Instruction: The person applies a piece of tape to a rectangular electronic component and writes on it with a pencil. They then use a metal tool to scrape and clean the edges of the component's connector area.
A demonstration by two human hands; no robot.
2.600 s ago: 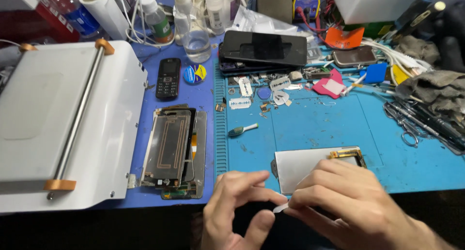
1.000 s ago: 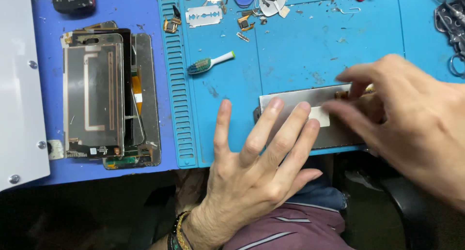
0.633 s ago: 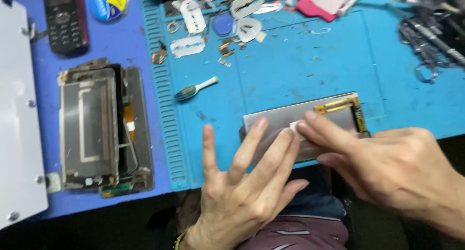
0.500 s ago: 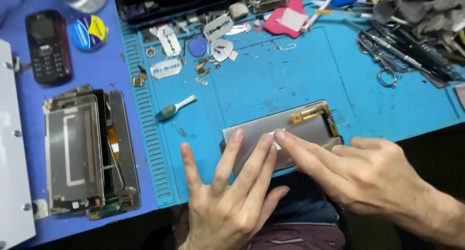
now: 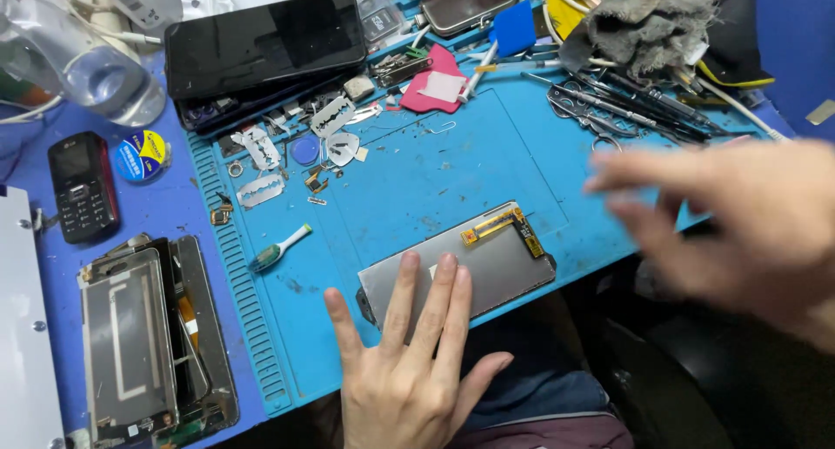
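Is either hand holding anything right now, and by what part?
Nothing is gripped. The left hand lies flat, fingertips pressing the near left part of the grey screen panel onto the blue mat. The right hand is blurred, apparently empty.

Bare mat (image 5: 444,175) above display panel (image 5: 487,262); razor blades (image 5: 261,188) left, tools (image 5: 626,110) right.

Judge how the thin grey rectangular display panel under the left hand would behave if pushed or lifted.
The thin grey rectangular display panel looks flat and rigid, probably light and fragile. Lying flush on the blue silicone work mat, it would likely slide, not roll. Its orange flex strip seems delicate. The left hand presses it flat.
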